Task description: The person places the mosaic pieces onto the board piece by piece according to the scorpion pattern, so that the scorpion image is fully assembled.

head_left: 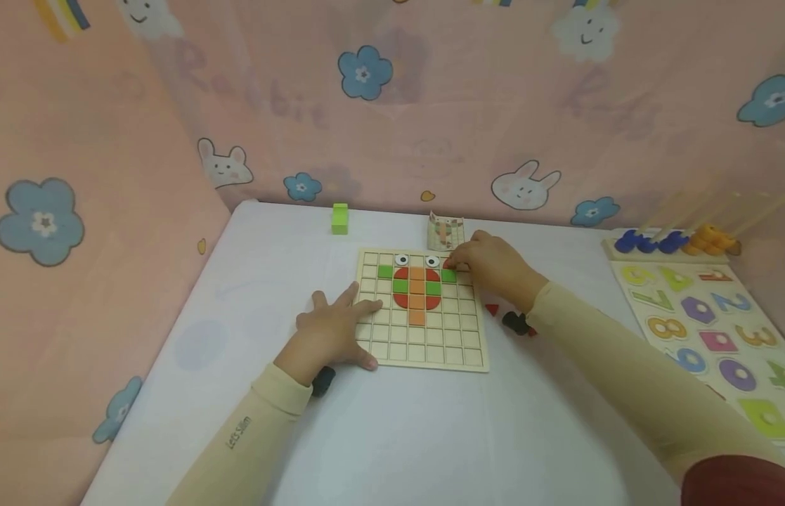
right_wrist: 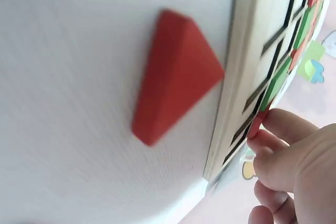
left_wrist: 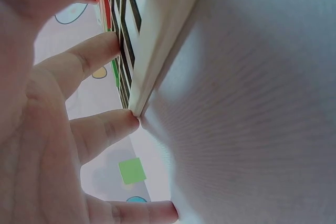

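Observation:
A wooden grid board (head_left: 392, 353) lies on the white table, with orange, green and red tiles and two eye tiles (head_left: 401, 260) making a figure. My left hand (head_left: 329, 332) has its fingers spread; they touch the board's left edge, and one fingertip lies over the grid. At the board's upper right corner, my right hand (head_left: 498, 267) pinches a small red tile (right_wrist: 255, 127) between thumb and fingers, beside a green tile (head_left: 449, 275). The tile's full shape is hidden by the fingers. A loose red triangular tile (right_wrist: 176, 77) lies on the table right of the board.
Behind the board stands a small curled pattern card (head_left: 441, 235). A green block (head_left: 340, 221) sits at the back left. On the right lies a number and shape puzzle board (head_left: 677, 309), with blue and orange pieces (head_left: 670, 242) by pegs at its far end. A patterned pink cloth (head_left: 424, 147) rises behind.

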`<state>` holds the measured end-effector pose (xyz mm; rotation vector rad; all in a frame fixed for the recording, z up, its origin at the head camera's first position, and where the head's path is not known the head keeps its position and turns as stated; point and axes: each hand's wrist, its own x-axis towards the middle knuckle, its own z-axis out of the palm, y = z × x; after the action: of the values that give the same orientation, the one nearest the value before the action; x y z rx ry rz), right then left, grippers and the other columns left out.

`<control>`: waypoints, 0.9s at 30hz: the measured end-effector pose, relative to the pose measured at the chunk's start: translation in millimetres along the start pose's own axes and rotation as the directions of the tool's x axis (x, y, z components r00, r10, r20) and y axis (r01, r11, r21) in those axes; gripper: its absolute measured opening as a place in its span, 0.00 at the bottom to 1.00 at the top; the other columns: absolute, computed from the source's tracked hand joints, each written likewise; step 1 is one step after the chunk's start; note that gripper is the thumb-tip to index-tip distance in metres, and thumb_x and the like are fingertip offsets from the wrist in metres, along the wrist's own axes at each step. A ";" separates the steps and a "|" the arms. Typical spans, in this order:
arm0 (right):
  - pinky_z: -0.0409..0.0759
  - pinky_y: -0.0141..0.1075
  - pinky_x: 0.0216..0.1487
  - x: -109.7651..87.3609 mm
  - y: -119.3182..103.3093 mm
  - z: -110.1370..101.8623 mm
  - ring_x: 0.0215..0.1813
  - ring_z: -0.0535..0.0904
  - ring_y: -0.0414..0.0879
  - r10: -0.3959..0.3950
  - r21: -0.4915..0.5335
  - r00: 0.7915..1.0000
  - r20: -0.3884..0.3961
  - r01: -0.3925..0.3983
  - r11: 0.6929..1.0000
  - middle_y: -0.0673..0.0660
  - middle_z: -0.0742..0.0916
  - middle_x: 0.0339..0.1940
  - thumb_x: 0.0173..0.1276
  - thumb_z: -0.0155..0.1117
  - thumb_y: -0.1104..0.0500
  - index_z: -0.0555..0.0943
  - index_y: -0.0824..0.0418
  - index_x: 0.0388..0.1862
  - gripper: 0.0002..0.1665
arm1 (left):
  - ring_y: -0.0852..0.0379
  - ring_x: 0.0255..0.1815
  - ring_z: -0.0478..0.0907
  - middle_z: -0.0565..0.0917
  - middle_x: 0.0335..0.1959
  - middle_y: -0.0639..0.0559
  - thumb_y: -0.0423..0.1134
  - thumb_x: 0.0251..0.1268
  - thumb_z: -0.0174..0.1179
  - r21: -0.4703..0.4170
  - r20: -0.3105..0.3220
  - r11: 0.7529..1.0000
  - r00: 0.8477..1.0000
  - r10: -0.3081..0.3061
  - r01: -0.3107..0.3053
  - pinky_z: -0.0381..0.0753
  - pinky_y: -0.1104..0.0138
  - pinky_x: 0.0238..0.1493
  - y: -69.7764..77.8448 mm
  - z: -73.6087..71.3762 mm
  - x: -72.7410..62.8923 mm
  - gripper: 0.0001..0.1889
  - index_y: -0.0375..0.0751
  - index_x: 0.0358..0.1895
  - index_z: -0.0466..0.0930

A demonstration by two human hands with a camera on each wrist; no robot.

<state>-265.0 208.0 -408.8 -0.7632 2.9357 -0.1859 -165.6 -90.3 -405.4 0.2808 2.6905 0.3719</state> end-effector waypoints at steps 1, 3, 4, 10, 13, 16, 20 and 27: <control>0.77 0.41 0.47 -0.7 -0.1 0.3 0.49 0.73 0.51 -0.008 -0.018 1.000 0.001 0.008 1.000 0.50 0.90 0.59 0.70 0.74 0.67 0.92 0.50 0.58 0.21 | 0.34 0.66 0.61 0.52 0.88 0.49 0.59 0.38 0.88 0.000 0.002 1.000 1.000 0.000 0.000 0.74 0.39 0.51 0.2 -0.5 -0.3 0.56 0.70 0.79 0.71; 0.75 0.40 0.45 -2.1 -0.3 0.7 0.48 0.73 0.51 -0.019 -0.046 1.000 0.006 0.019 0.999 0.50 0.89 0.62 0.69 0.75 0.68 0.90 0.49 0.61 0.24 | 0.34 0.66 0.61 0.52 0.88 0.49 0.59 0.38 0.88 0.000 0.003 1.000 1.000 -0.001 0.001 0.74 0.39 0.50 0.5 -1.6 -0.9 0.56 0.70 0.79 0.71; 0.75 0.40 0.43 -2.8 -0.2 1.1 0.47 0.73 0.51 -0.027 -0.059 1.000 0.006 0.027 0.998 0.51 0.88 0.63 0.69 0.75 0.69 0.90 0.49 0.62 0.26 | 0.34 0.65 0.61 0.52 0.88 0.49 0.59 0.38 0.88 0.001 0.003 1.000 1.000 -0.002 0.002 0.75 0.40 0.50 0.6 -1.7 -1.2 0.56 0.70 0.79 0.71; 0.73 0.40 0.43 -6.9 1.2 3.9 0.47 0.73 0.52 -0.041 -0.069 0.999 0.015 0.042 0.997 0.53 0.85 0.68 0.74 0.71 0.66 0.86 0.51 0.68 0.26 | 0.35 0.65 0.61 0.52 0.88 0.50 0.59 0.38 0.88 0.000 0.002 1.000 1.000 -0.001 0.001 0.74 0.41 0.50 0.8 -1.0 -2.8 0.56 0.70 0.79 0.71; 0.77 0.44 0.51 -11.3 5.0 0.5 0.54 0.75 0.54 -0.012 -0.037 1.000 0.022 0.013 0.999 0.54 0.85 0.69 0.77 0.65 0.66 0.86 0.53 0.67 0.23 | 0.35 0.65 0.61 0.52 0.88 0.50 0.59 0.38 0.88 -0.001 0.000 1.000 1.000 0.005 -0.005 0.74 0.41 0.50 1.5 -0.7 -2.5 0.56 0.70 0.79 0.71; 0.76 0.51 0.65 -19.2 12.6 -7.4 0.64 0.76 0.58 0.054 0.019 0.998 0.021 -0.054 0.998 0.57 0.85 0.69 0.78 0.60 0.68 0.87 0.57 0.65 0.21 | 0.35 0.65 0.61 0.51 0.88 0.50 0.59 0.38 0.88 0.000 0.000 1.000 1.000 0.002 -0.002 0.74 0.40 0.50 2.6 -1.0 -2.0 0.56 0.70 0.79 0.70; 0.71 0.58 0.72 -36.4 27.4 -19.4 0.70 0.75 0.61 0.156 0.097 0.987 0.021 -0.158 0.983 0.60 0.86 0.65 0.78 0.58 0.70 0.87 0.61 0.63 0.20 | 0.35 0.65 0.61 0.51 0.88 0.50 0.59 0.38 0.88 0.003 0.001 1.000 1.000 -0.001 0.001 0.74 0.40 0.50 3.0 -1.2 -2.6 0.56 0.70 0.79 0.70; 0.71 0.64 0.69 -78.2 52.0 -27.3 0.69 0.74 0.68 0.313 0.143 0.940 0.138 -0.332 0.932 0.68 0.84 0.66 0.78 0.61 0.62 0.84 0.65 0.65 0.20 | 0.35 0.64 0.61 0.51 0.88 0.50 0.59 0.37 0.88 0.000 0.004 1.000 1.000 -0.003 0.003 0.75 0.39 0.50 2.5 -1.1 -2.5 0.57 0.69 0.79 0.70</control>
<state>-225.4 293.9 -384.0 -0.2514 2.8388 -0.3375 -163.4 -88.8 -402.8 0.2776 2.6870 0.3703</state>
